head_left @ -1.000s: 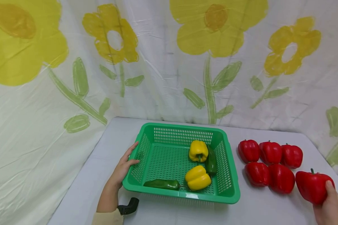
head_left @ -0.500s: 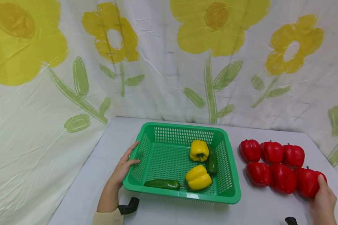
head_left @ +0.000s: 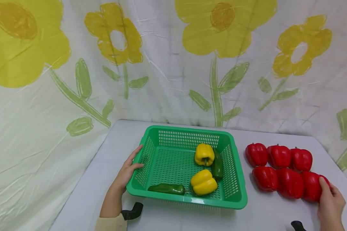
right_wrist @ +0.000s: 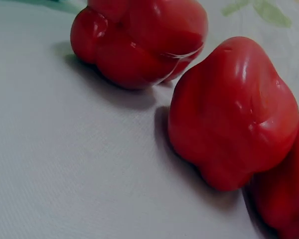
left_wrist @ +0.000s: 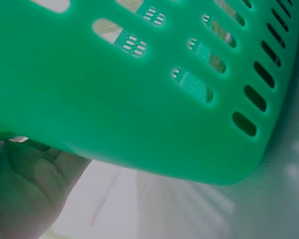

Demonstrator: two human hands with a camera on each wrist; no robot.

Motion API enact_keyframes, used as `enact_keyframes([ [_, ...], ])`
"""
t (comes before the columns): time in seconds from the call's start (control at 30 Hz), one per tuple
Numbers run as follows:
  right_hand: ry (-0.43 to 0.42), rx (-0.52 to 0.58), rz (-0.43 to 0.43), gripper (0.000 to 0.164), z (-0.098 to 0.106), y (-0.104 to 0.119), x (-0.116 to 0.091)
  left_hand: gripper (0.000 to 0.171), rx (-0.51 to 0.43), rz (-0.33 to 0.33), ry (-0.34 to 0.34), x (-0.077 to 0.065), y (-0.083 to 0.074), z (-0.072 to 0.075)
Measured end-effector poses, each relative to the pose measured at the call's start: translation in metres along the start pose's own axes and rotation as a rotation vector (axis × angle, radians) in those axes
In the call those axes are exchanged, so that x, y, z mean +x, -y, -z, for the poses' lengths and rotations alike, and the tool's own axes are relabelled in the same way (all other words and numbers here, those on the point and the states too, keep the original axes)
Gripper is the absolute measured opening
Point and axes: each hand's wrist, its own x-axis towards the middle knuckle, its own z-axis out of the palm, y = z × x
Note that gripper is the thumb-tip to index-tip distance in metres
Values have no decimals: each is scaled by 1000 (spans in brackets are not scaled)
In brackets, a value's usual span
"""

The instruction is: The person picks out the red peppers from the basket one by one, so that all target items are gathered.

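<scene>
My left hand [head_left: 124, 175] grips the left rim of the green plastic basket [head_left: 188, 199]; in the left wrist view its palm [left_wrist: 27, 186] shows below the rim. Inside the basket are two yellow bell peppers [head_left: 203, 183] and two long green peppers [head_left: 166, 189]. On the right, my right hand [head_left: 331, 200] holds the red bell pepper [head_left: 310, 186] at the front row's right end, thumb on its near side; the other fingertips are partly hidden. This pepper rests against its neighbour [head_left: 289, 183]. The right hand is out of its own wrist view, where red peppers [right_wrist: 234, 117] appear close up.
More red bell peppers [head_left: 256, 154] stand in two rows right of the basket on the white table [head_left: 263, 211]. Behind hangs a white curtain [head_left: 162, 80] with painted yellow flowers. Black wrist camera mounts [head_left: 133, 211] show near both hands.
My right hand has brought the held red pepper left and down to the front row's end, then nudged it closer; its stem no longer shows. My left hand stays on the basket.
</scene>
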Motion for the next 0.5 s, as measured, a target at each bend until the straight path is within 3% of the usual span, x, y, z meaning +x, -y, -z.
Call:
enact_keyframes([
  [0.2,-9,-139,37,34,-4,0,-3,67,-5,-2,-4,0,1,0],
  [0.4,-16,-202,39,38,-6,-1,-3,66,-4,-5,-6,1,1,0],
  [0.5,-20,-253,16,55,-6,-1,-3,67,-7,-5,-5,1,1,0],
])
